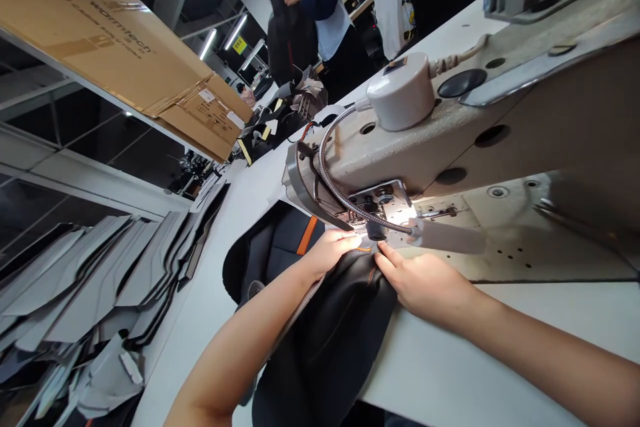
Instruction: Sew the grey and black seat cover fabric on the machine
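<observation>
A black seat cover (340, 327) with orange stitching and an orange stripe lies under the head of a sewing machine (450, 120). Close to the lit needle area, my left hand (333, 250) pinches the cover's edge between thumb and fingers. My right hand (420, 283) presses on the cover just right of the needle, fingers close together and bent over the material. A small lamp on a bendy metal neck (340, 190) lights the spot. The needle tip itself is hidden behind the lamp and presser parts. Part of the cover hangs over the table's front edge.
Stacks of grey cut panels (135, 267) stand left of the white table (190, 320). Cardboard boxes (125, 40) rest on a shelf at upper left. Across the table, a person (325, 7) holds dark material beside a pile of pieces (300, 100). A white bag (393, 7) hangs nearby.
</observation>
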A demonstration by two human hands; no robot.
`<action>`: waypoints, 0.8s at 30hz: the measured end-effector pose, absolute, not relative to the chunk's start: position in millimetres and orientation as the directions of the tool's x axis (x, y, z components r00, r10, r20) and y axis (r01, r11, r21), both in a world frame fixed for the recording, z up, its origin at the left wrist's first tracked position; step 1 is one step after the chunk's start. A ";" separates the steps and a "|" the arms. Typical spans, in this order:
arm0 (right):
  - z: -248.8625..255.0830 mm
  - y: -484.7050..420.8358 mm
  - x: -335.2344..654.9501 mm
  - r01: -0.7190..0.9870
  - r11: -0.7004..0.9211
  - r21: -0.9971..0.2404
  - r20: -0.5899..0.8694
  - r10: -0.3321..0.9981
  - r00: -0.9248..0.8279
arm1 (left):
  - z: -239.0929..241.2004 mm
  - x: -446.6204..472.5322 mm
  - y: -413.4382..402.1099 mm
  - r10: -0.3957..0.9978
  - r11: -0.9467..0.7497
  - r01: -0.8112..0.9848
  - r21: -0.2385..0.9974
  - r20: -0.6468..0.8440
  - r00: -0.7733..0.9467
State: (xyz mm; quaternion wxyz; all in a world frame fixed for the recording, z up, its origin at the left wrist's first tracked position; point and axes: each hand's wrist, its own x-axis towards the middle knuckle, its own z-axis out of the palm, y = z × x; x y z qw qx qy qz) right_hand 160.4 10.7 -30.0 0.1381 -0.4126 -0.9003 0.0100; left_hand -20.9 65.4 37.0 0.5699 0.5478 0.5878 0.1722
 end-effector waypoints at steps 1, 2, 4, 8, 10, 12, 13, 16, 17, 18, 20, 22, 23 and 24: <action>-30.5 10.0 159.5 0.745 0.658 -0.109 0.236 0.745 -0.624 | 37.3 -20.8 65.3 0.841 0.338 0.442 0.831 -0.478 0.255; -31.1 9.4 158.7 0.746 0.661 -0.086 0.233 0.741 -0.630 | 37.5 -20.8 65.1 0.841 0.336 0.437 0.834 -0.474 0.260; -33.0 8.8 157.4 0.740 0.670 -0.058 0.240 0.729 -0.641 | 37.8 -20.8 64.7 0.842 0.337 0.430 0.838 -0.472 0.261; -37.5 9.2 156.9 0.741 0.669 -0.057 0.300 0.719 -0.627 | 38.2 -20.9 64.8 0.823 0.370 0.412 0.833 -0.499 0.271; -38.3 8.9 157.1 0.738 0.672 -0.054 0.328 0.710 -0.623 | 37.9 -21.2 65.1 0.816 0.373 0.401 0.836 -0.502 0.286; -38.1 7.7 156.9 0.730 0.683 -0.034 0.346 0.693 -0.633 | 37.7 -21.4 65.0 0.815 0.375 0.400 0.836 -0.503 0.287; -38.0 6.9 156.4 0.728 0.686 -0.020 0.351 0.686 -0.637 | 38.0 -21.1 64.9 0.816 0.372 0.408 0.834 -0.503 0.285; -38.8 4.5 152.8 0.738 0.675 0.009 0.364 0.685 -0.631 | 42.6 -16.1 64.4 0.829 0.261 0.503 0.824 -0.458 0.320; -39.4 3.8 151.1 0.741 0.672 0.012 0.378 0.683 -0.625 | 45.7 -12.7 64.1 0.826 0.189 0.550 0.813 -0.435 0.359; -40.1 3.1 149.6 0.743 0.669 0.014 0.397 0.679 -0.618 | 49.3 -8.5 63.6 0.814 0.108 0.597 0.795 -0.416 0.405; -40.8 1.8 147.5 0.747 0.665 0.024 0.441 0.663 -0.605 | 57.2 1.4 61.6 0.777 -0.050 0.691 0.722 -0.406 0.480; -40.7 0.5 147.5 0.750 0.659 0.050 0.473 0.646 -0.599 | 63.7 11.0 57.3 0.758 -0.178 0.778 0.603 -0.420 0.499; -40.5 -0.2 148.2 0.750 0.658 0.067 0.487 0.635 -0.600 | 65.9 14.8 54.1 0.756 -0.239 0.811 0.534 -0.422 0.500; -40.3 -0.9 149.3 0.747 0.660 0.079 0.504 0.620 -0.601 | 67.3 17.9 50.4 0.755 -0.302 0.834 0.462 -0.417 0.505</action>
